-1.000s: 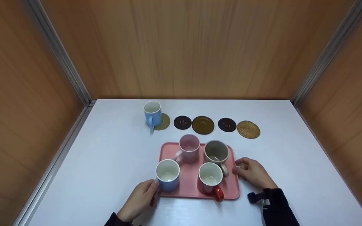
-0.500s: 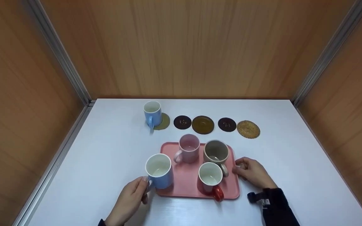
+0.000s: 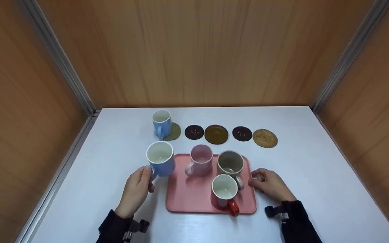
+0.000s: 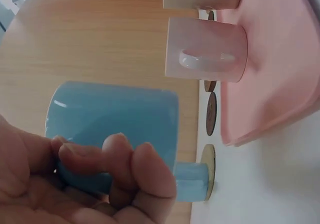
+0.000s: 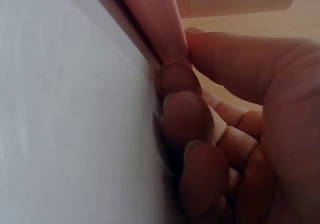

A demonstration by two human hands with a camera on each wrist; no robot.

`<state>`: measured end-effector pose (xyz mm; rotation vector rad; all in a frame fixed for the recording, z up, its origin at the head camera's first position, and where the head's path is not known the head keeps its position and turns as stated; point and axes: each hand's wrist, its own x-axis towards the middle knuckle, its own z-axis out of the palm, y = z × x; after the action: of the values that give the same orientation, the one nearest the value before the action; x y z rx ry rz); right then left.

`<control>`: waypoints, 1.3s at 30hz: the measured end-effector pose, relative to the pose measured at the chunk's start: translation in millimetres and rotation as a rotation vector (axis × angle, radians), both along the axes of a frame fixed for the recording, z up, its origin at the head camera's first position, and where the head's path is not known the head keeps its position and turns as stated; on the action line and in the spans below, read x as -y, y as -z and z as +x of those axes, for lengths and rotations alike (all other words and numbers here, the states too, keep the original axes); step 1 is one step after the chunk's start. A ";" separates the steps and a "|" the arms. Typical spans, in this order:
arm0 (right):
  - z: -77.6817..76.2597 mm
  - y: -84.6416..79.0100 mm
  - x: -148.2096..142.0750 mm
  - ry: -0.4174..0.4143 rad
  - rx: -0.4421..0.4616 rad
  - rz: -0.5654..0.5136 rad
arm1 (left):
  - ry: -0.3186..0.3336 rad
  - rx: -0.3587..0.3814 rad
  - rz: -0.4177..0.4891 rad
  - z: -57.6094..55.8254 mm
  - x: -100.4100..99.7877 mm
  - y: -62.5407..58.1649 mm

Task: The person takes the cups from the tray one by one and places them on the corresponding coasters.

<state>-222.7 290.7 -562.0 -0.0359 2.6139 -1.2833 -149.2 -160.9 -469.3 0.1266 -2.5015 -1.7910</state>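
Observation:
My left hand [image 3: 133, 190] grips a blue mug [image 3: 164, 166] with a white inside by its handle. The mug is held upright in the air off the left edge of a pink tray [image 3: 189, 199]; in the left wrist view the fingers curl at the handle of the blue mug [image 4: 115, 114]. My right hand [image 3: 271, 185] pinches the tray's right rim, thumb on top and fingers low against the table, as the right wrist view shows on the tray edge [image 5: 160, 24]. On the tray stand a pink mug [image 3: 201, 165], a grey-beige mug [image 3: 230, 162] and a white-lined red mug [image 3: 224, 188].
A second blue mug [image 3: 162, 127] stands at the back left, partly over an olive coaster [image 3: 175, 132]. To its right runs a row of coasters: dark brown [image 3: 194, 132], larger brown [image 3: 216, 134], another dark one [image 3: 242, 133] and woven straw [image 3: 265, 138]. Wooden panels [image 3: 194, 54] enclose the table.
The left hand has lifted the blue mug off the tray's front left corner and carried it left and away toward the back. The right hand stays on the tray's rim.

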 end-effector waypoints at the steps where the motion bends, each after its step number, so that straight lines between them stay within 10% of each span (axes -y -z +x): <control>1: -0.1 -0.1 -0.3 -0.006 -0.007 -0.004 | -0.006 -0.005 0.009 -6.7 -1.5 1.6; 9: 0.9 -0.9 -1.2 -0.006 -0.005 -0.004 | -0.029 -0.011 -0.002 -57.2 -19.2 17.1; 19: 1.3 1.1 -0.6 -0.007 -0.014 -0.011 | -0.041 -0.073 -0.261 -104.2 -41.0 28.9; 39: -0.2 4.8 -2.1 -0.011 -0.036 0.002 | -0.065 -0.172 -0.307 -128.3 -61.3 28.4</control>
<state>-222.9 292.8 -566.7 -0.0743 2.6409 -1.2886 -277.5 -99.6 -497.8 0.0352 -2.5753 -1.3124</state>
